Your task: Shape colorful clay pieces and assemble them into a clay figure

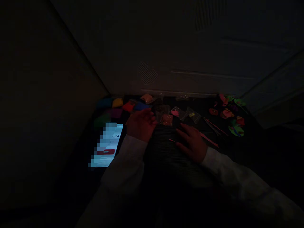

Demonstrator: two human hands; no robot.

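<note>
Really dark scene, so bear with me. Clock centre is the dark ribbed surface (166, 161) between the two hands, 12 toward the wall.

Starting on the left, a lit phone (108, 144) lies at 9 o'clock, partly pixelated. Past it, around 10, there's a bunch of coloured packs: a green one (102, 120), a blue one (104, 103), a purple one (115, 113), a yellow one (117, 102) and a red one (128, 106), with a peach one (147, 98) nearer 11.

The left hand (142, 123) is at 11, fingers loosely curled; too dim to tell if they're pinching anything. Just off its fingertips, around 12, is a clear bag with something orangey-pink (167, 119) in it, and a bag with a pink lump (175, 112) sits a little further right. Next along is a bag with a small yellowish piece (192, 114), about 1.

A thin pink sliver (171, 140) is also at 1, much closer in, right by the right thumb; can't tell if they touch. The right hand (193, 141) is between 2 and 3, palm down, thumb and fingers apart. Just beyond it are a pink strip (209, 139) and what look like scissors (213, 127). Far out at 2 there's a cluster of colourful shaped pieces (227, 113), including a green disc (236, 129).
</note>
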